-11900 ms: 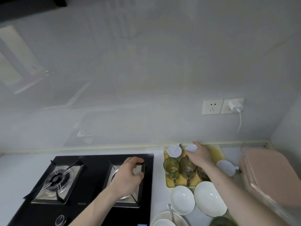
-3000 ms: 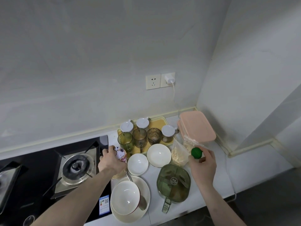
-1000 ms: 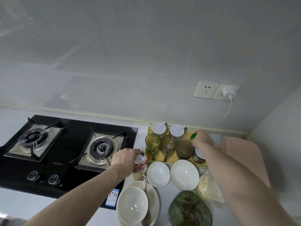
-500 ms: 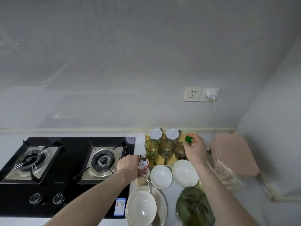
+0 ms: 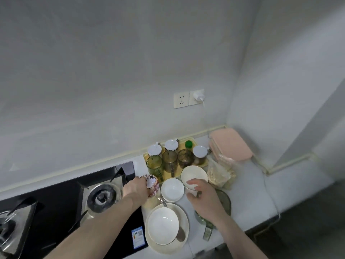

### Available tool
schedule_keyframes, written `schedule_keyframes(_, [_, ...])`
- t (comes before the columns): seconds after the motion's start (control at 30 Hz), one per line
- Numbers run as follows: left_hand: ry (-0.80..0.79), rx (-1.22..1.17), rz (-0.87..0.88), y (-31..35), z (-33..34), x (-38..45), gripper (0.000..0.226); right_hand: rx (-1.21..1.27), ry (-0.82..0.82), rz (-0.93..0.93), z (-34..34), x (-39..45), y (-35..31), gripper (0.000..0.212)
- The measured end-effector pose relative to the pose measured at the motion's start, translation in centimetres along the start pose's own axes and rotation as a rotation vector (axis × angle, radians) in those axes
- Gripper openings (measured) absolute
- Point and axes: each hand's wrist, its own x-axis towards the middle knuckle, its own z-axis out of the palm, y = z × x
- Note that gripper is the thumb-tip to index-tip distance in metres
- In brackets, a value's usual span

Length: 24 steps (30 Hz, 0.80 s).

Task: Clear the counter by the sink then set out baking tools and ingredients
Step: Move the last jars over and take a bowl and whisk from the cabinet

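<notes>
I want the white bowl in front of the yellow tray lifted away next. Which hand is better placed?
Right. The right hand already touches the rim of the white bowl, while the left hand is occupied gripping the cartoon cup beside the stove.

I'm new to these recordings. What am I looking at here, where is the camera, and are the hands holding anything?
No robot: a person's bare hands, filmed by a camera on their head looking down at a kitchen counter beside a gas stove. The left hand grips a cartoon mug. The right hand reaches to a white bowl, fingers at its rim; whether it grips is unclear. Nearby are a yellow tray of glass mugs and jars, more bowls, a plate, a green jug and a pink-lidded box.
</notes>
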Motion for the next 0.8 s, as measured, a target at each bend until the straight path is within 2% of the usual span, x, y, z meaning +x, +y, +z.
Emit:
schedule_keyframes(0.1, [-0.052,-0.123,0.020,-0.8,0.3,-1.1,0.053,-0.014,0.019,0.041,0.2,-3.2,-0.6,0.033])
schedule_keyframes(0.2, [-0.028,-0.258,0.091,-2.0,0.3,-2.7,0.067,-0.055,0.073,0.057,0.7,-6.0,-1.5,0.034])
schedule_keyframes(0.33, [0.128,-0.450,0.318,-2.3,-0.7,-6.1,0.053,-0.061,0.134,0.060,1.1,-9.6,-2.4,0.038])
schedule_keyframes(0.53, [0.265,-0.504,0.646,-1.4,-4.2,-12.2,0.052,-0.086,0.269,0.003,-0.1,-15.3,-5.7,0.039])
schedule_keyframes(0.7, [0.438,-0.498,0.895,0.7,-11.7,-16.5,0.050,-0.174,0.347,-0.123,-4.5,-18.5,-10.6,0.039])
schedule_keyframes(0.8, [0.575,-0.495,0.976,2.1,-17.7,-19.1,0.050,-0.233,0.426,-0.234,-8.1,-19.3,-14.1,0.040])
